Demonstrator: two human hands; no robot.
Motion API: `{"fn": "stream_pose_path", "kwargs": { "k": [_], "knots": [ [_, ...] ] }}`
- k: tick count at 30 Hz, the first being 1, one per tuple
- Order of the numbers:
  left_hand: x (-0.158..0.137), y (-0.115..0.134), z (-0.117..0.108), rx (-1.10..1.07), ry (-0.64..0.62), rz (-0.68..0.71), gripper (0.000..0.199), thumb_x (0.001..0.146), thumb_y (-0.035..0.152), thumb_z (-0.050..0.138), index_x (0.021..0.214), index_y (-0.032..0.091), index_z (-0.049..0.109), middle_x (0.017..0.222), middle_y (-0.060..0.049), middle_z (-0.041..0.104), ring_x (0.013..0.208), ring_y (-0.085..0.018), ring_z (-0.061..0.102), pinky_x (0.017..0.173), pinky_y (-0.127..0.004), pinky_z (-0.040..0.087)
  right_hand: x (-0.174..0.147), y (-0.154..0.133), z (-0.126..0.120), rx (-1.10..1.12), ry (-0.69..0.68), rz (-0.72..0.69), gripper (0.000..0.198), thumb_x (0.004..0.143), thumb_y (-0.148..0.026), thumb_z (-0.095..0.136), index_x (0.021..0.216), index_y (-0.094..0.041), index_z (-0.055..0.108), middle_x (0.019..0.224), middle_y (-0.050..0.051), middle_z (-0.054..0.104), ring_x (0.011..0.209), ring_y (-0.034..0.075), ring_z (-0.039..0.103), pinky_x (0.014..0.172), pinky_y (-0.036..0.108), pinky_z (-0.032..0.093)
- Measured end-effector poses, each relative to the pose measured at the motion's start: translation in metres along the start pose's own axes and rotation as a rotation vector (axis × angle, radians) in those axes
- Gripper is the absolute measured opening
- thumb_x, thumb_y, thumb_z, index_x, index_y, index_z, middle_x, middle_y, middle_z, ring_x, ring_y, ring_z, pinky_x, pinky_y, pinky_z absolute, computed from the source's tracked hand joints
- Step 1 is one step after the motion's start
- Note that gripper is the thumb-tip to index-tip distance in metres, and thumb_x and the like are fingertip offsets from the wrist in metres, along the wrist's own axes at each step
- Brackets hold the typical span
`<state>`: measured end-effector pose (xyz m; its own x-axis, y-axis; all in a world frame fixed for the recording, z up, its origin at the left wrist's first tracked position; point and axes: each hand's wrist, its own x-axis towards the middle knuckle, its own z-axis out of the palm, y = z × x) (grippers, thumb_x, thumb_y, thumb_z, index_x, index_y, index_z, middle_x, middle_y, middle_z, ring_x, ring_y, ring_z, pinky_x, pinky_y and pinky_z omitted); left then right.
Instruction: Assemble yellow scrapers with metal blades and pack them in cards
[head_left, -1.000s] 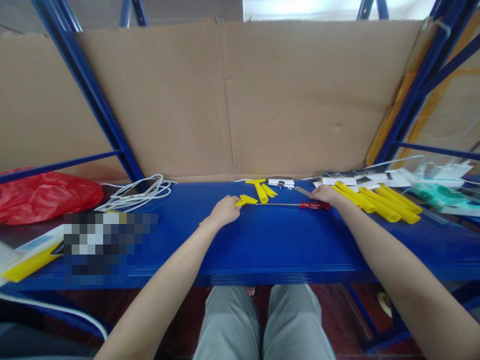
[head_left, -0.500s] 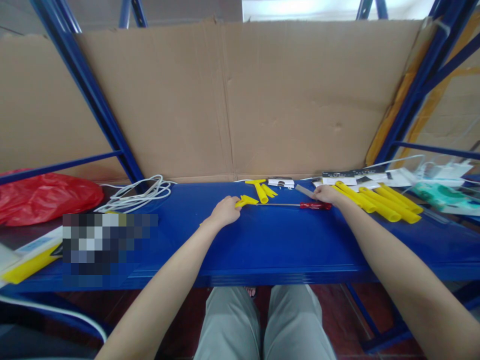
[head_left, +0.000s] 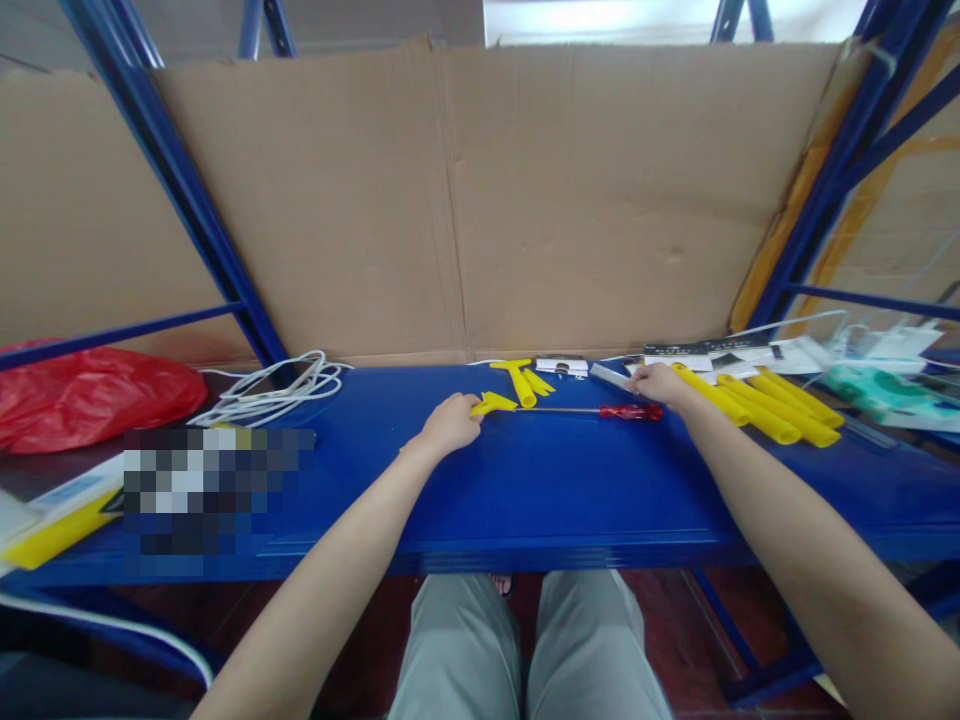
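My left hand (head_left: 452, 423) is closed around a yellow plastic piece (head_left: 495, 403) whose flared end sticks out past the fingers. In my right hand (head_left: 655, 383), the fingers pinch one end of a flat silvery-grey strip (head_left: 611, 377), which points left and away from me. Just below that hand lies a screwdriver (head_left: 630, 411) with a red handle, its thin shaft reaching left to the yellow piece. Behind the shaft, a T-shaped yellow plastic part (head_left: 520, 383) rests beside smaller yellow pieces (head_left: 538, 382).
Several yellow tubular handles (head_left: 772, 412) lie right of my right hand. A small white packet (head_left: 562, 367) sits near the cardboard wall (head_left: 600, 200). On the left are a coiled white cable (head_left: 277, 390) and a red plastic bag (head_left: 97, 390). Blue posts (head_left: 187, 200) frame the blue tabletop (head_left: 525, 490).
My right hand has shifted slightly up and right, and the strip in it has turned a little, catching more light. My left hand and the yellow piece stay where they were.
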<state>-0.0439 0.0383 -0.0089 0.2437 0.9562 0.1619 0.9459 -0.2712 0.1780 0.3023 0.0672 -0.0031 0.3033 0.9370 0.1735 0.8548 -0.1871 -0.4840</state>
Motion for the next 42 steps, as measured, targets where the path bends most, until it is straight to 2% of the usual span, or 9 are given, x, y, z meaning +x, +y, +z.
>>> {"fn": "stream_pose_path", "kwargs": {
  "k": [5,14,19,24,27,30,34,42],
  "knots": [
    [0.000,0.000,-0.001,0.003,-0.002,-0.007,0.036,0.086,0.025,0.048,0.120,0.019,0.061,0.123,-0.010,0.062,0.112,-0.023,0.058,0.092,-0.029,0.044,0.001,0.001,0.002,0.117,0.027,0.025,0.010,0.072,-0.019,0.060,0.066,-0.019,0.069,0.079,0.006,0.070,0.078,0.021,0.064,0.061,0.023,0.046],
    [0.000,0.000,0.000,-0.002,0.009,0.001,0.036,0.086,0.024,0.048,0.119,0.019,0.061,0.122,-0.010,0.062,0.112,-0.023,0.058,0.092,-0.030,0.044,0.000,0.000,0.004,0.116,-0.065,0.004,0.015,0.073,-0.019,0.057,0.061,-0.019,0.067,0.066,0.008,0.069,0.070,0.021,0.064,0.057,0.026,0.047],
    [0.000,0.000,-0.001,0.003,-0.001,0.001,0.037,0.086,0.025,0.048,0.120,0.018,0.060,0.123,-0.010,0.062,0.112,-0.024,0.058,0.092,-0.030,0.044,-0.002,-0.002,0.002,0.186,-0.126,0.055,0.022,0.076,-0.017,0.052,0.056,-0.018,0.061,0.075,0.012,0.071,0.071,0.021,0.064,0.058,0.027,0.049],
    [-0.001,0.000,0.000,-0.002,0.007,0.005,0.035,0.086,0.024,0.049,0.118,0.020,0.061,0.122,-0.009,0.063,0.112,-0.023,0.058,0.091,-0.029,0.044,-0.002,-0.006,0.003,0.388,-0.100,0.114,0.018,0.082,-0.017,0.047,0.074,-0.016,0.063,0.088,0.014,0.072,0.071,0.020,0.066,0.056,0.027,0.052],
    [-0.001,0.000,0.000,-0.006,0.007,0.003,0.035,0.086,0.024,0.049,0.119,0.020,0.061,0.122,-0.009,0.063,0.112,-0.024,0.058,0.092,-0.030,0.044,-0.004,-0.009,0.005,0.648,-0.181,0.164,0.021,0.087,-0.017,0.041,0.092,-0.013,0.061,0.093,0.015,0.072,0.075,0.018,0.068,0.064,0.027,0.056],
    [-0.001,0.001,-0.001,-0.005,0.004,0.006,0.036,0.086,0.024,0.048,0.119,0.019,0.061,0.122,-0.010,0.062,0.112,-0.024,0.058,0.092,-0.030,0.043,-0.007,-0.011,0.005,0.809,-0.277,0.235,0.023,0.090,-0.016,0.037,0.098,-0.010,0.058,0.096,0.017,0.071,0.082,0.018,0.069,0.073,0.026,0.057],
    [-0.002,0.002,-0.002,0.002,0.001,0.003,0.037,0.086,0.024,0.048,0.120,0.018,0.061,0.122,-0.011,0.062,0.110,-0.024,0.059,0.092,-0.030,0.044,-0.007,-0.010,0.003,0.873,-0.282,0.325,0.025,0.090,-0.013,0.037,0.104,-0.006,0.057,0.099,0.019,0.069,0.090,0.018,0.068,0.080,0.025,0.056],
    [-0.002,0.001,-0.001,-0.001,-0.001,0.005,0.037,0.086,0.024,0.048,0.120,0.017,0.060,0.123,-0.011,0.062,0.111,-0.024,0.058,0.091,-0.029,0.044,-0.001,-0.006,0.004,0.885,-0.243,0.342,0.030,0.090,-0.010,0.034,0.114,-0.005,0.052,0.101,0.019,0.068,0.098,0.018,0.066,0.083,0.025,0.056]
  ]
}}
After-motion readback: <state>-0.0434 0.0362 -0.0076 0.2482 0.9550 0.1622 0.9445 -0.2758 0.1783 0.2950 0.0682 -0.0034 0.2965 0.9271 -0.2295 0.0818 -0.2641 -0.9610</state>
